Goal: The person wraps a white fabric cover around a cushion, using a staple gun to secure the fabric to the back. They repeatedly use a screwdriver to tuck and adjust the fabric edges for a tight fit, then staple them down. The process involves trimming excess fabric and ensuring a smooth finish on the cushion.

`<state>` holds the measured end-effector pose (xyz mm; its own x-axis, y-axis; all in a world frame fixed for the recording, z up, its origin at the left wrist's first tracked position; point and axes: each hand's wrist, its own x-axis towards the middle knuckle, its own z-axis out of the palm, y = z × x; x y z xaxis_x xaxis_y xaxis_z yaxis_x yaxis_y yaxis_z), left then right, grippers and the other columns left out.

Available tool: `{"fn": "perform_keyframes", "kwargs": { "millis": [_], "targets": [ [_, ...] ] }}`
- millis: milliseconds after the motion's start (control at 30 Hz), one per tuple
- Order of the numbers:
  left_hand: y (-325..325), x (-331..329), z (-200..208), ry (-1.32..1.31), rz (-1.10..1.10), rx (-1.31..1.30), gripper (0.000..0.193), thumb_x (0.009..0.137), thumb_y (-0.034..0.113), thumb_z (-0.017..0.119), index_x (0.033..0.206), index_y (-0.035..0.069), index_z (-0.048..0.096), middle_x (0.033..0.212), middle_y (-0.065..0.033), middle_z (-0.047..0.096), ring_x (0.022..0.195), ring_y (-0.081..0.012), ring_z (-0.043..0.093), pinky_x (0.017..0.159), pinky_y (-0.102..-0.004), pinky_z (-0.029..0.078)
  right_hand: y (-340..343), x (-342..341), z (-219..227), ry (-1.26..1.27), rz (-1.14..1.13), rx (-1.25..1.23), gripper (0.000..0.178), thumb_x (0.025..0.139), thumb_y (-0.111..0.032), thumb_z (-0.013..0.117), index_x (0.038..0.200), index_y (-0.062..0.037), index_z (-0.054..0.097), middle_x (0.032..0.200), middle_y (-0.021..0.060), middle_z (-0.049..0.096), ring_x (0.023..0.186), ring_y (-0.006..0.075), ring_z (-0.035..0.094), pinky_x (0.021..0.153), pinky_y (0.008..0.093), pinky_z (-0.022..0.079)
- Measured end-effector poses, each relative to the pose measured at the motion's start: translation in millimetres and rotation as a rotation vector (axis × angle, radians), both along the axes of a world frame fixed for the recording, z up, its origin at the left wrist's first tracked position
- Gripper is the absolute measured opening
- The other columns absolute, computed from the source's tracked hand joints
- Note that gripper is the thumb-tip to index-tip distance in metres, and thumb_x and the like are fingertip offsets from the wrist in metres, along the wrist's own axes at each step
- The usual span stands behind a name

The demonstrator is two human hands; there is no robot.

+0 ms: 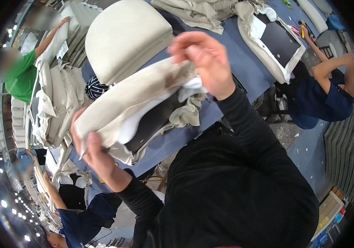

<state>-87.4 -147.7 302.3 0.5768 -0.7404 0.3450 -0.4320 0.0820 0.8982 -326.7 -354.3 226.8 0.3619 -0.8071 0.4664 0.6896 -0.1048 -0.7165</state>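
Cushion (pixel 131 94) in beige fabric tilts over the blue counter (pixel 247 62), the left hand (pixel 97 155) clasping one end; the right hand (pixel 210 62) curls at the other, its grip too blurred to tell.

Over the blue desk (pixel 243 58), the person's left fingers (pixel 93 142) grip one end of a beige padded panel (pixel 131 95); the right fingers (pixel 189 38), blurred, curl by its other end. Beyond lies a plump beige cushion (pixel 125 37); a co-worker in green (pixel 22 78) is off left.
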Motion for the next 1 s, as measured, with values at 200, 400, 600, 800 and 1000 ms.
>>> {"fn": "perform_keyframes", "kwargs": {
  "millis": [200,400,600,800,1000],
  "targets": [
    [79.3,91.8,-51.0,0.491,0.479,-0.261,0.061,0.097,0.042,0.065,0.143,0.002,0.060,0.141,-0.0160,0.065,0.131,-0.0304,0.063,0.112,-0.0465,0.051,5.8,-93.5,-221.3,0.719,-0.459,0.499,0.029,0.104,-0.029,0.068,0.111,-0.0022,0.078,0.086,-0.0006,0.073,0.075,0.0101,0.063,0.069,0.0276,0.050],
    [94.3,70.2,-52.0,0.433,0.628,-0.270,0.058,0.096,0.041,0.068,0.138,0.000,0.063,0.136,-0.0144,0.068,0.126,-0.0289,0.066,0.109,-0.0426,0.052,28.4,-63.5,-315.7,1.547,-0.271,0.142,0.031,0.097,-0.038,0.072,0.115,-0.0139,0.081,0.103,0.0200,0.079,0.101,0.0377,0.077,0.087,0.0500,0.059],
    [95.1,53.8,-53.5,0.443,0.597,-0.189,0.055,0.091,0.030,0.073,0.137,0.002,0.062,0.132,-0.0103,0.068,0.123,-0.0244,0.065,0.107,-0.0435,0.051,-18.0,9.0,-301.4,1.974,0.030,-0.223,0.041,0.098,-0.038,0.062,0.120,-0.0064,0.077,0.115,0.0160,0.079,0.108,0.0369,0.076,0.098,0.0511,0.058],
    [28.9,-13.7,1.0,-0.042,-0.045,-0.096,0.068,0.078,0.034,0.085,0.131,-0.002,0.062,0.117,-0.0131,0.072,0.106,-0.0259,0.071,0.094,-0.0379,0.054,-46.5,-96.1,-315.6,1.383,-0.333,-0.539,0.050,0.102,-0.037,0.064,0.144,-0.0093,0.065,0.126,0.0159,0.078,0.120,0.0339,0.073,0.100,0.0438,0.058],
    [31.1,-56.2,8.8,-0.370,-0.097,-0.092,0.071,0.068,0.032,0.085,0.127,-0.002,0.067,0.121,-0.0212,0.073,0.105,-0.0402,0.073,0.095,-0.0430,0.055,-23.1,-111.7,-132.0,0.428,-0.369,0.755,0.029,0.112,-0.026,0.053,0.127,-0.0047,0.066,0.120,0.0062,0.075,0.100,0.0145,0.071,0.076,0.0276,0.051]
  ]
}}
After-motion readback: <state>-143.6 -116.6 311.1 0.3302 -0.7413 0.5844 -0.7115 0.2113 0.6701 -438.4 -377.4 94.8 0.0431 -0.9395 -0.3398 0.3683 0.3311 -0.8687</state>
